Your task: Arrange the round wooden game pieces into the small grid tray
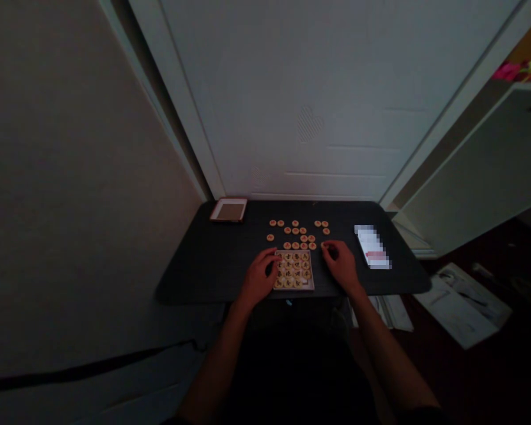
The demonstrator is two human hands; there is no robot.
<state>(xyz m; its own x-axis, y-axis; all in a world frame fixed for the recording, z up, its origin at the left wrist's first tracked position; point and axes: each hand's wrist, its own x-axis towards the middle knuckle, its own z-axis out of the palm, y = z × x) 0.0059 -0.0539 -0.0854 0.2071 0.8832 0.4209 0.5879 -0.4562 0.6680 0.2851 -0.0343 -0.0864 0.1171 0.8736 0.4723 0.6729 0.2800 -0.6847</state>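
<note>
A shallow white box (294, 288) sits near the table's front edge, holding rows of round wooden xiangqi pieces (297, 265) with dark characters. One bare spot shows in its lower right corner. My left hand (260, 274) is curled at the box's left side, its fingertips over the rim and beside the leftmost pieces. To the right of the box, my right hand (340, 264) pinches a single xiangqi piece (323, 245) between thumb and fingers, at or just above the tabletop. More loose xiangqi pieces (295, 231) lie scattered behind the box, several with reddish markings.
The dark table (194, 265) stands against a white panelled door (336, 88). A box lid or tray (229, 210) lies at the back left. On the right is a phone (372, 247) with a lit, blurred screen. Papers (462, 301) lie on the floor at the right.
</note>
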